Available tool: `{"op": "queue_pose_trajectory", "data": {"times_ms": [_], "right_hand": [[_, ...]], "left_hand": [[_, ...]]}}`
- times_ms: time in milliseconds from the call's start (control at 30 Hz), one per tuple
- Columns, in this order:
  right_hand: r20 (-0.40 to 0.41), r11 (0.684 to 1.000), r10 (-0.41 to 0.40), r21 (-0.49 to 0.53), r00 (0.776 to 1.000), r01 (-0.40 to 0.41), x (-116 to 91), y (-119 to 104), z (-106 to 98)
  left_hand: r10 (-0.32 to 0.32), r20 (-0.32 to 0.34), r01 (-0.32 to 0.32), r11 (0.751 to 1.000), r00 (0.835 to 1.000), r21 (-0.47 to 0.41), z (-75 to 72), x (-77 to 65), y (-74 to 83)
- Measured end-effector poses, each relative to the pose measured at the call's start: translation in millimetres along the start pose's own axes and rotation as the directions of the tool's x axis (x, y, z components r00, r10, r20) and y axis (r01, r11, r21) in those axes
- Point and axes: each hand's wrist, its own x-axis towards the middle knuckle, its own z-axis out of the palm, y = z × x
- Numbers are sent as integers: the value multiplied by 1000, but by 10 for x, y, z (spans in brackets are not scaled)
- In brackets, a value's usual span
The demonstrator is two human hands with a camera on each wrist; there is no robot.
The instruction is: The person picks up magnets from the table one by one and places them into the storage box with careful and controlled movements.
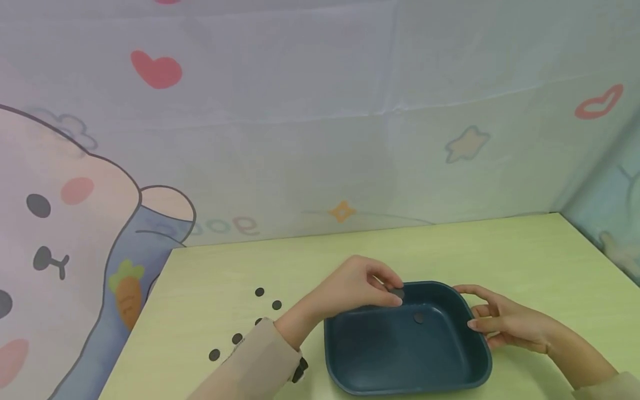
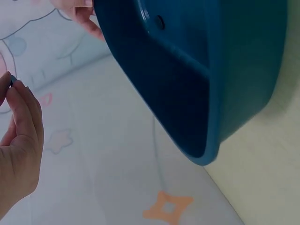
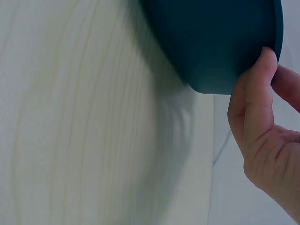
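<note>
My left hand [image 1: 356,284] pinches a small dark disc [image 1: 397,294] over the far rim of a dark blue-green basin [image 1: 410,361]. In the left wrist view the same hand [image 2: 21,138] shows at the left edge, the disc's edge [image 2: 13,80] just visible between thumb and fingers. Another dark disc [image 1: 418,318] lies inside the basin toward its far right part. At the basin's right side, my right hand [image 1: 517,323] grips the rim, thumb on the rim and fingers against the outer wall. The right wrist view shows this hand [image 3: 262,122] at the basin's corner.
Several black discs [image 1: 237,338] lie scattered on the pale wooden-looking table [image 1: 200,289] left of the basin, some partly hidden by my left sleeve [image 1: 260,355]. A printed cloth [image 1: 300,139] with hearts and a cartoon animal hangs behind the table.
</note>
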Motion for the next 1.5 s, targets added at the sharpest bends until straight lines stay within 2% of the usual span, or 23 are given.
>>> {"op": "queue_pose_trajectory", "data": {"times_ms": [300,600,733,867,1067,1233,1333,1400,1500], "right_hand": [[-6,1000,5,-11,1000,-5,9,-9,2],[-25,1000,24,-16,999,-25,-12,-29,-8],[-35,999,29,-15,999,-29,-18,-21,-29],[-32,1000,27,-14,999,-28,-20,-15,-25],[-18,1000,19,-5,1000,-19,-33,-12,-11],[-14,1000,13,7,1000,-12,-47,-19,-8],[-18,1000,7,8,1000,-7,-46,-19,-3],[-11,1000,1,13,1000,-1,-42,-21,5],[-1,1000,-8,17,1000,8,-27,-20,23]], "left_hand": [[26,54,-28,999,998,37,81,157,45],[38,59,-43,996,998,82,161,263,139],[41,89,-49,996,995,80,159,301,168],[38,93,-45,995,995,85,118,293,147],[47,80,-53,996,996,70,-12,166,61],[44,72,-47,998,996,41,-197,-7,6],[26,33,-27,999,999,36,-335,-141,-11],[6,-9,-5,999,1000,34,-416,-274,45],[-1,-70,5,999,998,45,-561,-490,15]]}}
